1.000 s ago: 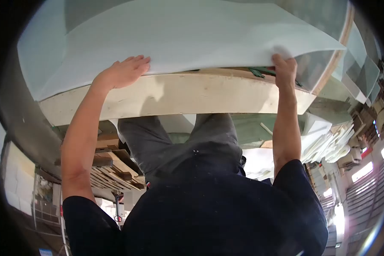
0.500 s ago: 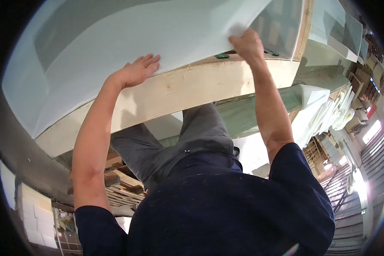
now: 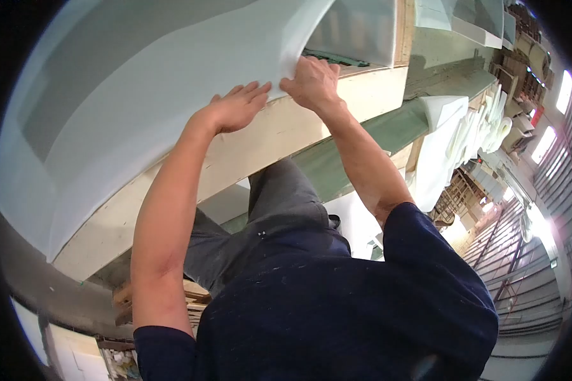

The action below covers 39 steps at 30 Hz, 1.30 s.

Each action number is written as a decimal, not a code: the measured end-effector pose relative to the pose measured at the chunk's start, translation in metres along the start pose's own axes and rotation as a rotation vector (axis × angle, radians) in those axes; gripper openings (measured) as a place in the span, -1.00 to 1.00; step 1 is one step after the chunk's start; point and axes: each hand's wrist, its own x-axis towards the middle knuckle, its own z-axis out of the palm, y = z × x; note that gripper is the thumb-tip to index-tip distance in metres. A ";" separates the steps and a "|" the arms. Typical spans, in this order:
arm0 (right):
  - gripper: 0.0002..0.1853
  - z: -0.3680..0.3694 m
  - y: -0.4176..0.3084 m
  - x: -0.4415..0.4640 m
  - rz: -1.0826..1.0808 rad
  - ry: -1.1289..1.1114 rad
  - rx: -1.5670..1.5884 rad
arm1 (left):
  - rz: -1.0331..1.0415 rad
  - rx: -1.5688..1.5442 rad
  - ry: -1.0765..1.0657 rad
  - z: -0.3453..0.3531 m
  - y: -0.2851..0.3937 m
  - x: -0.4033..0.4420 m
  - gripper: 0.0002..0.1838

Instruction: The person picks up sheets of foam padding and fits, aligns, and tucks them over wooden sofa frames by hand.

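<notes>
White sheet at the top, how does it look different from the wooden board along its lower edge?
The white sheet is a cool, bluish white, while the wooden board is a warmer cream. The sheet spreads broad, with a curved edge at the right hand; the board is a long, narrow strip. Both are light in colour.

- pale foam-like pcs (image 3: pixel 480 133), bunched, R side
- white sheet (image 3: pixel 440 149) hanging just beside them, nearer cam
- wood pcs (image 3: pixel 124 297), btm L, partly hidden
- pale panel (image 3: pixel 76 352), btm L corner
- sm. red item (image 3: pixel 537 115), far R, too sm. to ID
- bright windows (image 3: pixel 564 93), far R, approx. rectangular
- ribbed wall or roof (image 3: pixel 521 286), R edge, can't tell which
- grey floor (image 3: pixel 28 279), L
</notes>
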 end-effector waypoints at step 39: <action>-0.75 -0.094 0.186 0.059 0.235 -0.151 -0.332 | 0.413 0.156 0.372 -0.008 0.088 0.103 -0.44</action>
